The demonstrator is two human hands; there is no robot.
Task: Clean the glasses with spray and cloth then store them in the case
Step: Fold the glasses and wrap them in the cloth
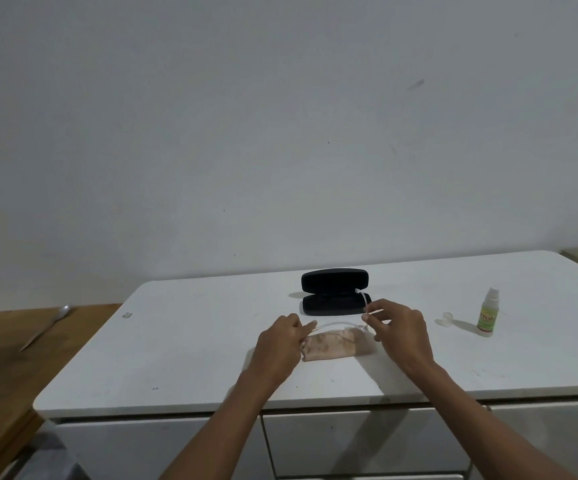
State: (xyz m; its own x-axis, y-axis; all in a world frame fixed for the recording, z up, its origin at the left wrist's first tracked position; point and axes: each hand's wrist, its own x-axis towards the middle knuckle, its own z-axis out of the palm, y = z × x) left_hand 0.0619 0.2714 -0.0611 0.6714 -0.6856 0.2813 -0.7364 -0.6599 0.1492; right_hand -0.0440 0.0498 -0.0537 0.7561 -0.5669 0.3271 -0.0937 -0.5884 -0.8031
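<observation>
**Ana:** While both hands hover low over the white surface [211, 341], where exactly are the glasses?

**Ben:** Held between them, just above the folded cloth [332, 346]. The glasses [341, 323] have a thin, clear frame, so pale it nearly vanishes against the white. The left hand [280, 344] pinches one end with curled fingers; the right hand [403, 332] pinches the other end, where one temple [363, 299] sticks out toward the case.

**Ana:** And the case?

**Ben:** At twelve o'clock from the hands, lying open. The case [335, 292] is a black, hard-looking clamshell with rounded ends and a matte finish, its lid raised at the back.

**Ana:** How would you expect the frame to handle?

**Ben:** Very light, I'd judge, and springy rather than stiff. Wire-thin plastic bends and could snap at the hinges. Hold it at the frame ends or the bridge, never on the lenses, which would smear.

**Ana:** The cloth?

**Ben:** Soft, beige, mottled with brownish patches, folded into a rough rectangle. It should drape and bunch easily.

**Ana:** The spray?

**Ben:** At three o'clock, well apart from the hands. The spray bottle [487, 313] is small, white plastic with a green label, standing upright. Its clear cap [447, 318] lies just beside it, toward the hands. Smooth, likely slippery if wet.
</observation>
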